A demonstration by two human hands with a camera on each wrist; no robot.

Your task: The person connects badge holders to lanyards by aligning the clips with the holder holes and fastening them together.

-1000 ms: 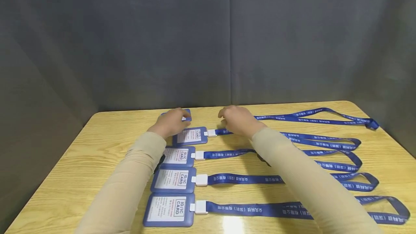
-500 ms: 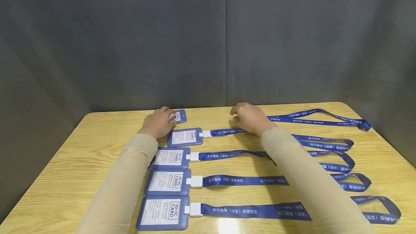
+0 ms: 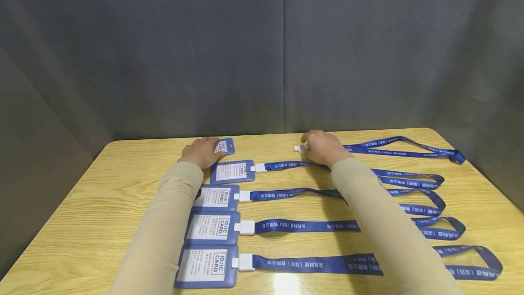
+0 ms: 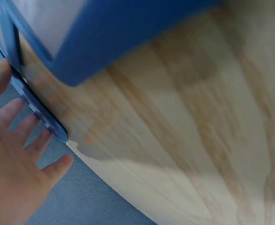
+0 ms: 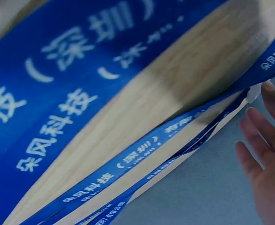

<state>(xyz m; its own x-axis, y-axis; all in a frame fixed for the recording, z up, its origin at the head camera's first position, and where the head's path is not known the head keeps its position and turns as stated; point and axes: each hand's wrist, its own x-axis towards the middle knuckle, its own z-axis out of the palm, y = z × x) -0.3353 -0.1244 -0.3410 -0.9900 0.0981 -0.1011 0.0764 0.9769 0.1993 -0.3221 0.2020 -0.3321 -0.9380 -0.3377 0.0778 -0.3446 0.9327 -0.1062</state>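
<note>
Around the left end of the farthest blue ID card holder (image 3: 224,145) rests my left hand (image 3: 199,153). Its fingers look fairly straight in the left wrist view, tips along the edge of that card holder (image 4: 36,105). My right hand (image 3: 326,147) reaches over the farthest blue lanyard (image 3: 378,150), beside its white clip (image 3: 300,148). The right thumb lies against the white clip (image 5: 254,93) in the right wrist view, while the other visible fingers extend loosely. A gap separates this card holder from the clip.
Nearer me, several blue card holders (image 3: 207,265) lie in a column, each joined by a white clip to a blue printed lanyard (image 3: 303,264) stretching right. The wooden table (image 3: 102,222) ends at a grey curtain (image 3: 184,58).
Relative to the table, my right hand has slid right, uncovering the white clip. My left hand has drawn left off the card holder's middle, showing more of it. The holder and lanyard stay put.
</note>
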